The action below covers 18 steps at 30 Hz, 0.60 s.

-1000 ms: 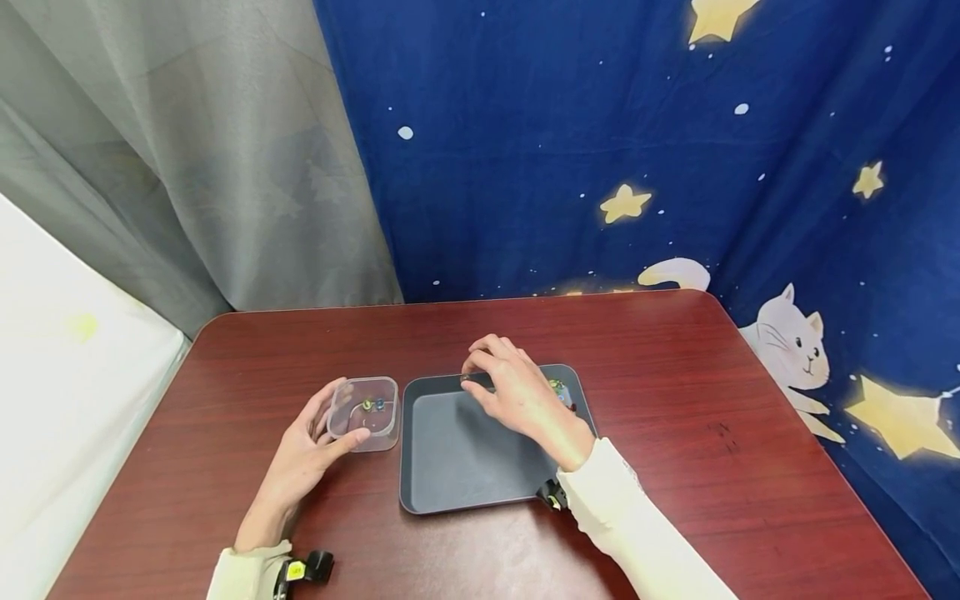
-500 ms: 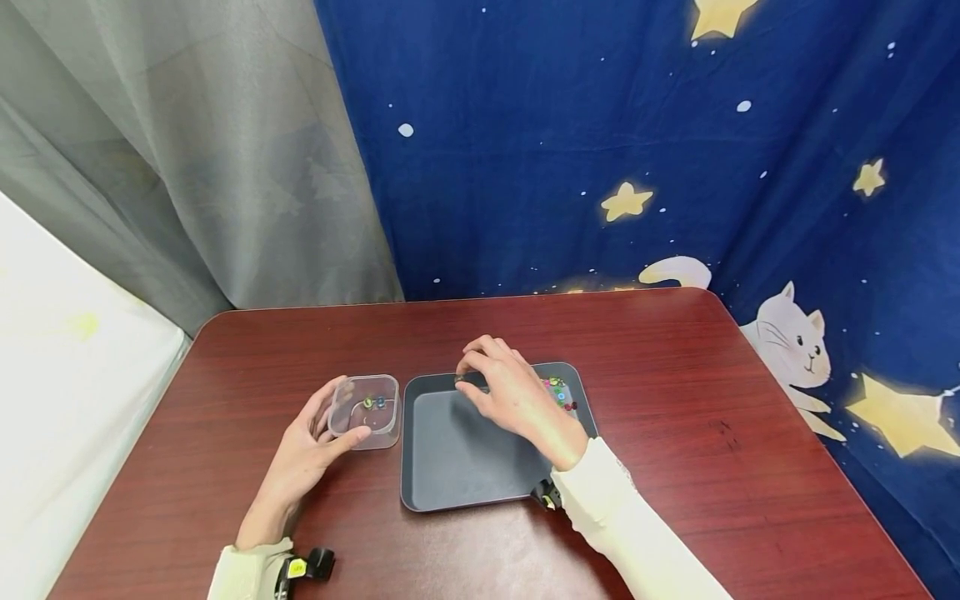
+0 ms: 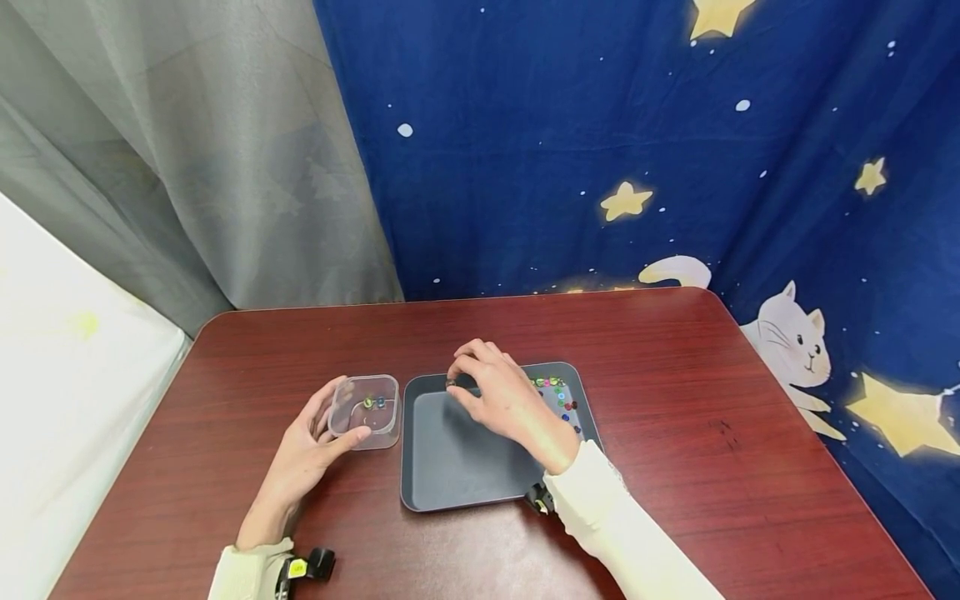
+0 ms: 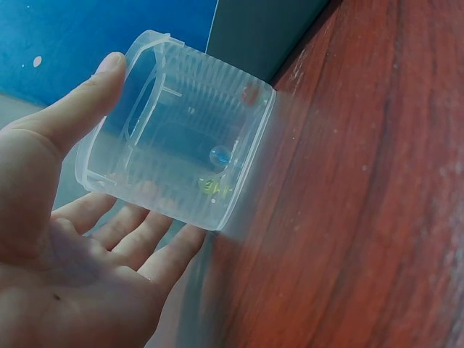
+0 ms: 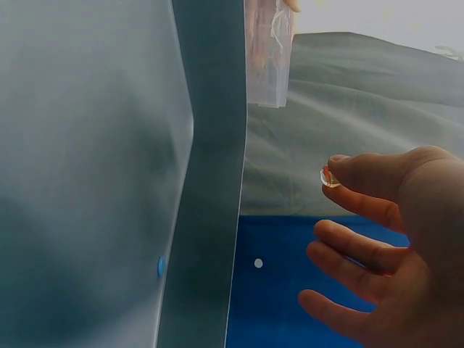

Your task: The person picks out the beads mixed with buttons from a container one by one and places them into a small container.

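Right hand (image 3: 502, 400) shifted left, pinching likely marble (image 5: 328, 178), clear above tray rim (image 5: 212, 152)

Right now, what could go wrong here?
The right hand pinches a tiny marble, which could slip and drop onto the tray or table.

The left hand holds the open box; a bump might tip it and spill the pieces inside.

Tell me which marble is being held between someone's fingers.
The clear one showing orange, pinched by the right hand; the other visible marbles lie in the tray or in the plastic box.
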### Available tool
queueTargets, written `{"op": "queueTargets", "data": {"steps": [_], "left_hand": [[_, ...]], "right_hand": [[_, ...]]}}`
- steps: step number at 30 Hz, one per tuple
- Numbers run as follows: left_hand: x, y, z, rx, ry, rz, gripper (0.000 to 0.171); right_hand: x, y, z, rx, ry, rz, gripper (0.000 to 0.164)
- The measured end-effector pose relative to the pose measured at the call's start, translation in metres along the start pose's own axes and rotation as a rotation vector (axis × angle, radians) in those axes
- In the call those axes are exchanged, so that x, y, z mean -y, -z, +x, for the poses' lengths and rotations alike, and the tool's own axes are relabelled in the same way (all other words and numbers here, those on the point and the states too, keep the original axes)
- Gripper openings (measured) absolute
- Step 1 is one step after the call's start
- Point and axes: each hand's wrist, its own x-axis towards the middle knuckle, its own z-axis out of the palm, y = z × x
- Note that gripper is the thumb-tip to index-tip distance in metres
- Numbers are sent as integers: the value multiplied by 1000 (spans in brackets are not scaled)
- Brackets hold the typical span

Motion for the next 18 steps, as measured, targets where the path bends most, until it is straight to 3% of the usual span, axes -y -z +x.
{"op": "queueTargets", "data": {"steps": [18], "left_hand": [[-3, 2, -1, 7, 17, 23, 86]], "right_hand": [[11, -7, 3, 28, 15, -20, 11]]}}
